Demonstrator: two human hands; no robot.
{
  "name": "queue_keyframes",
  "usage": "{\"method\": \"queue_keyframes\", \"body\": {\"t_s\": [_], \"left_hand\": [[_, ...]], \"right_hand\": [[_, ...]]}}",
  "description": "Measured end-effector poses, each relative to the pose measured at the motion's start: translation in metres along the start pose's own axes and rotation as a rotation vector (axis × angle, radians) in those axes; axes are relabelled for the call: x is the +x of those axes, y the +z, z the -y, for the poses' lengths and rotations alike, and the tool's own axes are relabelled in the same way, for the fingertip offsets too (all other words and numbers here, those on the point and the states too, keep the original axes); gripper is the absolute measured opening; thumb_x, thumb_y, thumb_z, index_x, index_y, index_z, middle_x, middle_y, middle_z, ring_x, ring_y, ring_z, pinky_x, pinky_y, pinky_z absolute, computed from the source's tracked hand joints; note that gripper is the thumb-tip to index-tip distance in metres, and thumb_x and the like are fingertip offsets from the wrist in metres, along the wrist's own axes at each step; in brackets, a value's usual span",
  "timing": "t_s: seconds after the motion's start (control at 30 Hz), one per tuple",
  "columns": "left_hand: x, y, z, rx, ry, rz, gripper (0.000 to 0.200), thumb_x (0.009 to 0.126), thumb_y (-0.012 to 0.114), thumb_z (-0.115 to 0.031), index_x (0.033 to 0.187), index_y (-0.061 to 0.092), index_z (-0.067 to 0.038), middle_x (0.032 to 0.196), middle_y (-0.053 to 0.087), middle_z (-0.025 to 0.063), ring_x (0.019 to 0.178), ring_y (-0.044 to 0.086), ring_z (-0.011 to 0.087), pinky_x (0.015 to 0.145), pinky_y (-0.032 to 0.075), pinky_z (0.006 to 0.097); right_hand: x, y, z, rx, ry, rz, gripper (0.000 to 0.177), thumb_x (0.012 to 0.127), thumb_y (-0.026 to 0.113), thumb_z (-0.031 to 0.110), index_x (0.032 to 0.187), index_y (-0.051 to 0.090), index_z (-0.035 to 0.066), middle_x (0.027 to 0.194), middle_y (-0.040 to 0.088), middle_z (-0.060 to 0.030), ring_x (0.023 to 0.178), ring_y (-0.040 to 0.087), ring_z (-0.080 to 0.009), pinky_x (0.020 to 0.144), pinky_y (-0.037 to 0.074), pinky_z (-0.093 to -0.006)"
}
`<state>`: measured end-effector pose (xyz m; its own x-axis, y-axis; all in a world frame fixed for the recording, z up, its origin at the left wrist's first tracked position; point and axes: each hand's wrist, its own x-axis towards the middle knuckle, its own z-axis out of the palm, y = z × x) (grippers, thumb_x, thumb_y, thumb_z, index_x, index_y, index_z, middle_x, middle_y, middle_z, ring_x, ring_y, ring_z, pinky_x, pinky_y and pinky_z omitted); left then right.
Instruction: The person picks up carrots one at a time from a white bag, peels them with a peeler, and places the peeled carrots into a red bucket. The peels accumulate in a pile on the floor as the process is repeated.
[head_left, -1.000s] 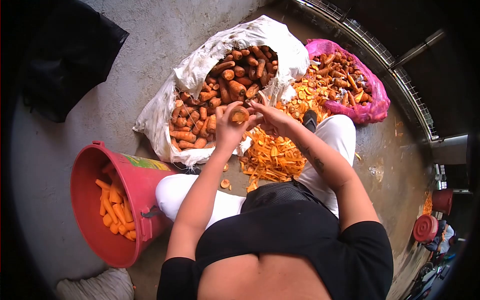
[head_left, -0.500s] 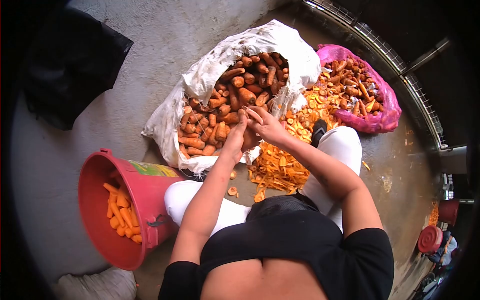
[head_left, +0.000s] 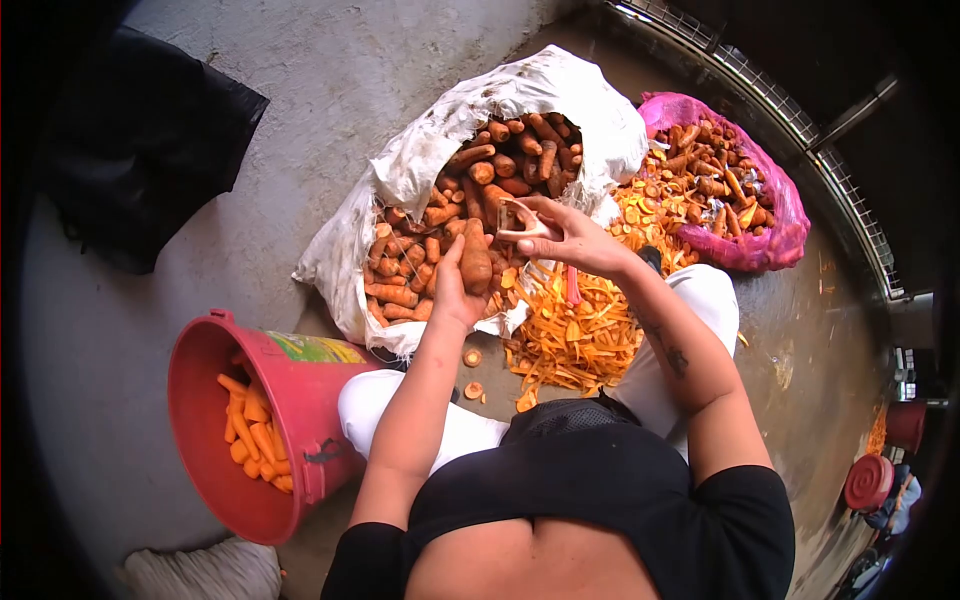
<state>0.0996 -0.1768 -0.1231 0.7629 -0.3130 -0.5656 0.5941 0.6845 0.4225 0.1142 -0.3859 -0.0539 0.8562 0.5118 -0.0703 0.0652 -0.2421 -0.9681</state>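
An unpeeled carrot (head_left: 476, 258) is upright in my left hand (head_left: 457, 290), its fingers round the lower left side. Just right of it, my right hand (head_left: 562, 236) is closed on a small pale peeler (head_left: 517, 220), which is apart from the carrot. Behind both hands, a white sack (head_left: 600, 125) lies open, full of brown-orange carrots (head_left: 483, 172). Orange peelings (head_left: 572, 335) are heaped on the floor below my right hand. Peeled carrots (head_left: 262, 440) lie inside the red bucket (head_left: 335, 400) at the left.
A pink bag (head_left: 790, 215) of carrot pieces stands at the back right. Black cloth (head_left: 150, 150) hangs or lies at the upper left. A pale sack (head_left: 205, 572) is at the bottom left. Cut carrot ends (head_left: 473, 390) lie near my knees. A red lid (head_left: 868, 482) is far right.
My hands have moved apart. The large carrot now shows upright in my left hand, and the peeler is visible in my right hand. The whole view has shifted slightly.
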Motion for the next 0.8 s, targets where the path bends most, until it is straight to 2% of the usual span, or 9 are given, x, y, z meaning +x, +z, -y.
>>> {"method": "queue_keyframes", "body": {"t_s": [0.13, 0.17, 0.2, 0.27, 0.3, 0.4, 0.5, 0.63, 0.8], "left_hand": [[-0.002, -0.002, 0.000, 0.016, -0.020, 0.030, 0.041, 0.095, 0.045, -0.045, 0.108, 0.059, -0.009, 0.079, 0.061, 0.0023, 0.068, 0.061, 0.0140, 0.055, 0.047, 0.0251], [-0.002, -0.002, 0.001, 0.018, -0.029, 0.032, 0.041, 0.095, 0.045, -0.045, 0.108, 0.059, -0.009, 0.079, 0.061, 0.0026, 0.067, 0.061, 0.0143, 0.055, 0.047, 0.0251], [-0.002, -0.002, 0.002, 0.022, -0.040, 0.034, 0.041, 0.095, 0.045, -0.045, 0.108, 0.059, -0.008, 0.080, 0.061, 0.0028, 0.067, 0.061, 0.0146, 0.054, 0.047, 0.0252], [-0.002, -0.006, 0.004, 0.042, -0.069, 0.077, 0.040, 0.095, 0.046, -0.043, 0.107, 0.059, -0.008, 0.081, 0.061, 0.0033, 0.066, 0.060, 0.0155, 0.052, 0.047, 0.0259], [-0.006, -0.002, 0.004, 0.060, -0.082, 0.075, 0.039, 0.095, 0.046, -0.043, 0.107, 0.059, -0.008, 0.082, 0.061, 0.0033, 0.066, 0.059, 0.0156, 0.052, 0.047, 0.0260], [-0.017, 0.008, 0.011, 0.087, -0.105, 0.012, 0.034, 0.096, 0.046, -0.038, 0.102, 0.058, -0.007, 0.086, 0.060, 0.0071, 0.066, 0.054, 0.0170, 0.051, 0.044, 0.0264], [-0.020, 0.007, 0.018, 0.125, -0.161, 0.015, 0.035, 0.096, 0.044, -0.038, 0.106, 0.058, -0.008, 0.088, 0.062, 0.0054, 0.067, 0.056, 0.0151, 0.051, 0.044, 0.0256], [-0.017, 0.007, 0.033, 0.169, -0.124, -0.061, 0.031, 0.095, 0.045, -0.039, 0.113, 0.057, -0.016, 0.084, 0.060, -0.0004, 0.067, 0.057, 0.0124, 0.050, 0.042, 0.0261], [-0.012, 0.011, 0.042, 0.136, -0.202, -0.080, 0.024, 0.093, 0.048, -0.036, 0.091, 0.061, -0.016, 0.077, 0.064, -0.0013, 0.061, 0.056, 0.0098, 0.046, 0.038, 0.0234]], "right_hand": [[-0.002, 0.003, 0.006, 0.280, 0.040, 0.004, 0.052, 0.094, 0.059, 0.031, 0.131, 0.044, -0.001, 0.097, 0.060, -0.0056, 0.086, 0.056, -0.0103, 0.078, 0.047, -0.0266], [-0.001, 0.001, 0.005, 0.172, 0.008, -0.007, 0.042, 0.097, 0.054, 0.026, 0.127, 0.046, -0.001, 0.089, 0.061, -0.0034, 0.080, 0.056, -0.0090, 0.074, 0.047, -0.0262], [0.001, -0.004, -0.009, -0.023, -0.002, -0.060, 0.036, 0.094, 0.058, 0.025, 0.124, 0.052, 0.005, 0.085, 0.062, -0.0041, 0.077, 0.057, -0.0127, 0.071, 0.047, -0.0302], [-0.001, -0.017, 0.006, -0.620, -0.187, -0.047, 0.031, 0.091, 0.061, 0.024, 0.120, 0.058, 0.014, 0.081, 0.061, -0.0049, 0.073, 0.056, -0.0188, 0.067, 0.045, -0.0358], [-0.001, -0.017, 0.002, -0.743, -0.313, -0.131, 0.030, 0.089, 0.062, 0.026, 0.118, 0.060, 0.019, 0.079, 0.060, -0.0057, 0.070, 0.053, -0.0235, 0.069, 0.043, -0.0387], [0.008, -0.020, -0.004, -0.638, -0.153, -0.118, 0.022, 0.091, 0.058, 0.032, 0.103, 0.069, 0.018, 0.066, 0.059, -0.0079, 0.061, 0.053, -0.0239, 0.073, 0.040, -0.0352], [0.012, -0.011, -0.005, -0.893, -0.127, -0.233, 0.028, 0.091, 0.057, 0.033, 0.077, 0.073, 0.015, 0.056, 0.055, -0.0077, 0.058, 0.053, -0.0240, 0.067, 0.039, -0.0350], [0.007, 0.009, -0.008, -0.860, -0.433, -0.375, 0.042, 0.087, 0.062, 0.031, 0.050, 0.061, 0.013, 0.047, 0.050, -0.0029, 0.052, 0.050, -0.0205, 0.062, 0.039, -0.0332], [0.002, 0.019, -0.014, -0.914, -0.578, -0.363, 0.033, 0.079, 0.067, 0.023, 0.048, 0.059, 0.013, 0.047, 0.053, 0.0008, 0.050, 0.049, -0.0181, 0.061, 0.040, -0.0323]]}}
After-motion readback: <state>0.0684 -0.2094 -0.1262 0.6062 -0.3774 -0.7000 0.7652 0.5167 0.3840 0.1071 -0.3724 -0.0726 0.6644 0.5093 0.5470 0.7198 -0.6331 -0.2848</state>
